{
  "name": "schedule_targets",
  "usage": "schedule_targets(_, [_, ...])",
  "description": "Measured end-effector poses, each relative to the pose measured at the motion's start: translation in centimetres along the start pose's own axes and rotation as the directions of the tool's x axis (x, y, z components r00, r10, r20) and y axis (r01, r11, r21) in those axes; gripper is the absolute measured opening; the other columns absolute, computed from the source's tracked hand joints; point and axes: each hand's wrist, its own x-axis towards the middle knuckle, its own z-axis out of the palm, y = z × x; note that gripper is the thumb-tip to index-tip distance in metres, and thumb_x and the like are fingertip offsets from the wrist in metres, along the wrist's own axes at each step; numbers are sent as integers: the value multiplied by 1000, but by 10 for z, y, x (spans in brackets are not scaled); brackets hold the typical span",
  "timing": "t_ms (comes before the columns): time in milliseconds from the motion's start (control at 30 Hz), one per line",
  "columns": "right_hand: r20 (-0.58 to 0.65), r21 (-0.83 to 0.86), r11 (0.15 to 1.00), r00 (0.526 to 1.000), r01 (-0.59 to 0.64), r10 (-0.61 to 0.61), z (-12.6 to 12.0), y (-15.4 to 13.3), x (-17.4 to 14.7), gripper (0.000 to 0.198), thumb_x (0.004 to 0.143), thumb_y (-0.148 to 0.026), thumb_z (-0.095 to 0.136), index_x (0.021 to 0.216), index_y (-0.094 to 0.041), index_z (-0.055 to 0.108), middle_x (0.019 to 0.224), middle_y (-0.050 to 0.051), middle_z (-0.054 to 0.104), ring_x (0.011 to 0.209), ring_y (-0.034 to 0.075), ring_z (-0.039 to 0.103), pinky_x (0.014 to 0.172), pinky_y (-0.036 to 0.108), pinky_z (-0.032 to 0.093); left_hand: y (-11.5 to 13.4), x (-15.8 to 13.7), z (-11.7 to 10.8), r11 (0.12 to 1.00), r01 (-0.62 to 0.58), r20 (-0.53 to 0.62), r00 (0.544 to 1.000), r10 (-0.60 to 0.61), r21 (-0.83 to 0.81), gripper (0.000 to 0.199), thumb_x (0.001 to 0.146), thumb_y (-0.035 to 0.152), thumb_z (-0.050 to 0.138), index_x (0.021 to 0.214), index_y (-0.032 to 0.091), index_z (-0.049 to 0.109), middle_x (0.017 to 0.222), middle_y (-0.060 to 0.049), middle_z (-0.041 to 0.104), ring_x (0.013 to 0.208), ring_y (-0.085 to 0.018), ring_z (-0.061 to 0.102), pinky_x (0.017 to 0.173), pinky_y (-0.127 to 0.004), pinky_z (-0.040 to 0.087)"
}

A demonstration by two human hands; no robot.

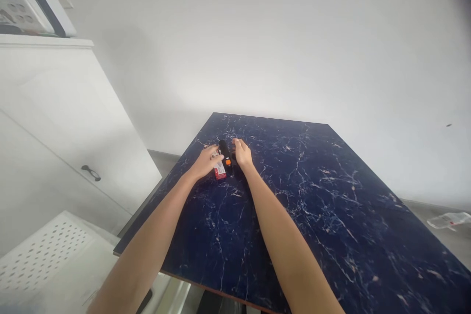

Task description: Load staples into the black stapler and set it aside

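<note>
My left hand (205, 162) lies over a small red and white box (220, 171), its fingers and thumb closed about the box's upper part. Right beside the box is a long black object (228, 169) with an orange patch near its middle; its exact kind is too small to make out. Just to the right of it is my right hand (243, 153), with loosely bent fingers that are apart and hold nothing. Both the box and the black object are on the dark blue marble-patterned table (305, 181), towards its far left part.
A white cabinet (66, 108) with a dark handle (91, 172) stands to the left. Below it is a white panel with holes (44, 255). Behind the table rises a white wall (275, 49). A clear plastic item (449, 220) lies beyond the table's right edge.
</note>
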Motion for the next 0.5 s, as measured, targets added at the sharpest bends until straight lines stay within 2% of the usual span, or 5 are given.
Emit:
schedule_targets(67, [108,2,997,991,74,-74,-2,0,7,47,103,-48,35,133,-27,64,130,4,69,113,19,65,99,30,47,6,-1,4,999,-50,52,997,49,21,53,92,43,63,140,21,59,142,-10,60,132,-30,54,114,-43,41])
schedule_targets(167, [203,-30,988,969,149,-140,0,-1,11,46,102,-54,35,122,-28,68,119,2,73,109,21,66,99,34,47,8,-2,7,996,10,93,996,-18,85,64,89,55,66,145,24,55,152,-12,50,143,-37,41,118,-53,33])
schedule_targets(267, [111,-88,988,987,129,-119,1,2,14,55,103,-56,25,101,-24,70,105,6,75,99,24,68,93,36,49,5,-3,4,993,82,153,984,-94,85,67,88,62,64,145,26,56,159,-13,42,149,-39,32,120,-56,29])
schedule_targets(333, [42,-124,986,994,108,-104,-2,6,17,56,103,-55,25,92,-22,69,100,9,74,98,26,67,95,38,48,4,-4,1,992,101,149,982,-112,82,67,88,62,64,144,27,57,158,-12,43,149,-38,32,120,-54,30])
schedule_targets(500, [-187,-200,979,982,-42,4,-23,18,25,65,104,-49,16,84,-18,70,97,18,72,104,32,66,99,43,44,11,-6,8,986,11,66,998,-22,164,45,98,45,52,136,23,63,149,-11,54,144,-31,40,121,-49,31])
